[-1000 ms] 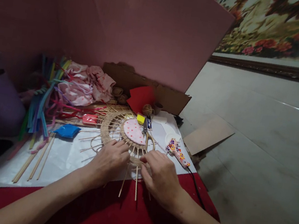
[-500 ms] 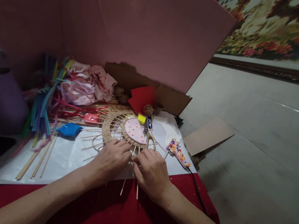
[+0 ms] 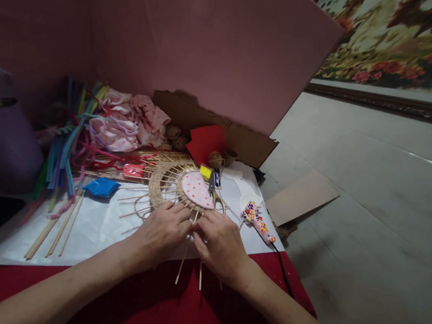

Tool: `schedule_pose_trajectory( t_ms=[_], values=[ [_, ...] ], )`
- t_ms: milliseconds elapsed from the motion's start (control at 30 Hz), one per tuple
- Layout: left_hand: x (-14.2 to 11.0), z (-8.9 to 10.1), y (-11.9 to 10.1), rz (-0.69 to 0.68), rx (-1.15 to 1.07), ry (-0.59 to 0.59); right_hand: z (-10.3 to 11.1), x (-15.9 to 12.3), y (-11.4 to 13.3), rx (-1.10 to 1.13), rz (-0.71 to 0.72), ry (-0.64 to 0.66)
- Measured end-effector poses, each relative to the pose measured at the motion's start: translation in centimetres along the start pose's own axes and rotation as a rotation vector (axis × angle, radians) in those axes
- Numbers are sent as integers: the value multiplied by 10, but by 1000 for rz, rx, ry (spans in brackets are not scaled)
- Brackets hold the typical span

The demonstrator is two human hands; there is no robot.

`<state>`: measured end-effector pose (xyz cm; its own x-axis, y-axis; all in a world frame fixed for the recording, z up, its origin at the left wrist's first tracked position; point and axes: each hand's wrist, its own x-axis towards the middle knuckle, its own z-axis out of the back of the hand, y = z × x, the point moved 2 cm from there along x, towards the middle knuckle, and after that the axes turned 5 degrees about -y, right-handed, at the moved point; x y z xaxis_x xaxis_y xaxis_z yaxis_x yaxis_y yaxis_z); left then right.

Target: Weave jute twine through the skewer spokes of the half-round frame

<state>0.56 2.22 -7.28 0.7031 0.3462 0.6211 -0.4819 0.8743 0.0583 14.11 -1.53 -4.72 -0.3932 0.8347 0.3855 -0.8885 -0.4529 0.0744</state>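
Note:
A round woven wicker piece (image 3: pixel 162 181) with wooden sticks radiating from it lies on white paper (image 3: pixel 96 228). A pink polka-dot fabric disc (image 3: pixel 195 189) covers its centre. My left hand (image 3: pixel 160 232) rests on the near rim, fingers curled and pressed on the weave. Beside it, my right hand (image 3: pixel 220 245) pinches the weave between two sticks, fingertips almost touching the left hand's. Bare stick ends (image 3: pixel 181 270) poke out towards me under both hands.
Scissors (image 3: pixel 214 194) and a yellow block (image 3: pixel 205 172) lie by the disc. A dotted glue gun (image 3: pixel 258 221) with a black cord sits right. Coloured pipe cleaners (image 3: pixel 67 140), pink fabric (image 3: pixel 124 124), a blue piece (image 3: pixel 100 187), loose sticks (image 3: pixel 54 227), red felt (image 3: pixel 205 141) and twine (image 3: pixel 214 158) crowd the back.
My right hand has slid left along the wicker rim until it meets the left hand. The left hand has barely moved.

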Motion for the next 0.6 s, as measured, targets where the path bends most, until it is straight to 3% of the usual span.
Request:
schedule_pose_trajectory(
  t_ms=[200,333,467,533,600],
  values=[
    [3,1,3,30,-16,71,-5,5,-3,-28,50,21],
    [6,25,5,113,-68,12,-4,8,-6,44,24,1],
    [-19,67,-14,440,-342,-371,-1,9,-8,151,-26,3],
    [-43,74,-34,650,-527,-420,0,10,-9,200,-48,4],
    [-64,67,-55,852,-713,-361,1,11,-10,238,-59,4]
  ],
)
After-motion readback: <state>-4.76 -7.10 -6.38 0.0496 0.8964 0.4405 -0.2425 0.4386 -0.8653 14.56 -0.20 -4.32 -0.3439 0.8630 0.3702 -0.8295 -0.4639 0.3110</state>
